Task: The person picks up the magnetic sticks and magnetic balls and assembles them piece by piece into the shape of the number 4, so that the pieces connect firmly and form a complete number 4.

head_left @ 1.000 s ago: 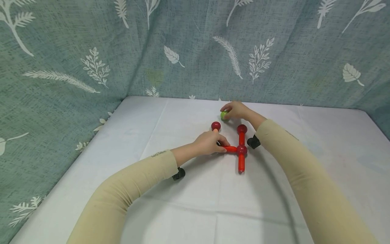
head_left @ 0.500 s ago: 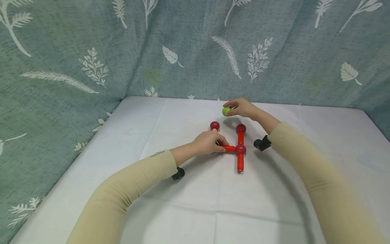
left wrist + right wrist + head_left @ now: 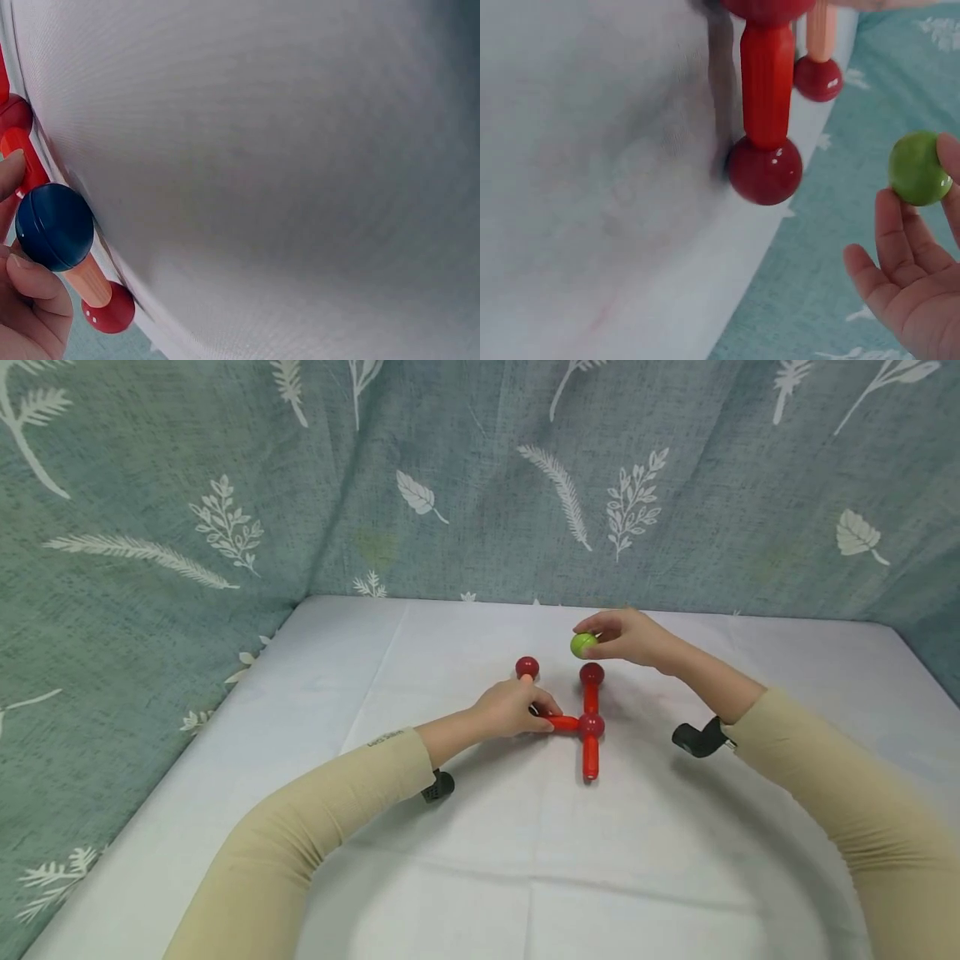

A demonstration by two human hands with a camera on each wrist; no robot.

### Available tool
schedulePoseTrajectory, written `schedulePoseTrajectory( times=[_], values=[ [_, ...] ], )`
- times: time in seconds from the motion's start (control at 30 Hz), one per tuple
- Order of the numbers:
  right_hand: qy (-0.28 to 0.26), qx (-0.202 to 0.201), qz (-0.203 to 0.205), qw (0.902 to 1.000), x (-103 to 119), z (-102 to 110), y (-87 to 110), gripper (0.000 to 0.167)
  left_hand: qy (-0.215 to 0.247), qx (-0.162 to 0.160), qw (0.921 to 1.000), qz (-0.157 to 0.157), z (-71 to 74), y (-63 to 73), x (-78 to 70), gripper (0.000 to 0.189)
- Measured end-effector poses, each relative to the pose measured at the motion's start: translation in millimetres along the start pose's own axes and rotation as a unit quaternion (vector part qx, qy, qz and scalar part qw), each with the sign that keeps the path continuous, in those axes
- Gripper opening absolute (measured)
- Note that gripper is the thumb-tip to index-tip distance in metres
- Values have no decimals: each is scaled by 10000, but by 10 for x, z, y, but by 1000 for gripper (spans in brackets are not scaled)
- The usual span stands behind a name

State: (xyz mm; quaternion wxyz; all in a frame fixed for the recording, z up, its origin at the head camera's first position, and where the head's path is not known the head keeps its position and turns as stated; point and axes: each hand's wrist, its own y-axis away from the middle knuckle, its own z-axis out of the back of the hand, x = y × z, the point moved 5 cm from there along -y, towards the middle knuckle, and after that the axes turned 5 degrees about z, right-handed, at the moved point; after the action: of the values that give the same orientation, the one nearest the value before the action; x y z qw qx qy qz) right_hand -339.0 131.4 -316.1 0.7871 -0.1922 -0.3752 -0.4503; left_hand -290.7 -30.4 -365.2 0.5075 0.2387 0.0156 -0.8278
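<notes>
On the white cloth lies a ball-and-rod toy structure (image 3: pixel 591 702), its red rods joined at a dark red ball (image 3: pixel 591 725). My left hand (image 3: pixel 512 708) grips the structure's left corner, with fingers at a red rod (image 3: pixel 564 723) and a dark blue ball (image 3: pixel 54 226), which the hand mostly hides in the head view. From the blue ball a peach rod (image 3: pixel 88 281) runs to another red ball (image 3: pixel 527 667). My right hand (image 3: pixel 637 637) pinches a green ball (image 3: pixel 583 646) in its fingertips, just behind the far right red ball (image 3: pixel 592 674).
The white cloth (image 3: pixel 420 885) covers the table up to a leaf-patterned green-blue curtain (image 3: pixel 480 485) at the back and left. A black wrist camera (image 3: pixel 697 739) sticks out below the right sleeve, another (image 3: pixel 438 786) below the left.
My right hand has lifted the green ball and carried it rightward, from near the far left red ball to behind the far right one. My left hand keeps its grip in place.
</notes>
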Motion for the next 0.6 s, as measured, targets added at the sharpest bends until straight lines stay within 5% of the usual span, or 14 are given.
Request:
schedulePoseTrajectory(
  times=[0.37, 0.6],
  values=[
    [-158, 5, -138, 9998, 30, -120, 594, 39, -15, -72, 9998, -168, -1, 7, -7, 29],
    [110, 49, -197, 9997, -15, -268, 894, 41, -392, -294, 9971, -580, 22, 59, -141, 31]
  ],
)
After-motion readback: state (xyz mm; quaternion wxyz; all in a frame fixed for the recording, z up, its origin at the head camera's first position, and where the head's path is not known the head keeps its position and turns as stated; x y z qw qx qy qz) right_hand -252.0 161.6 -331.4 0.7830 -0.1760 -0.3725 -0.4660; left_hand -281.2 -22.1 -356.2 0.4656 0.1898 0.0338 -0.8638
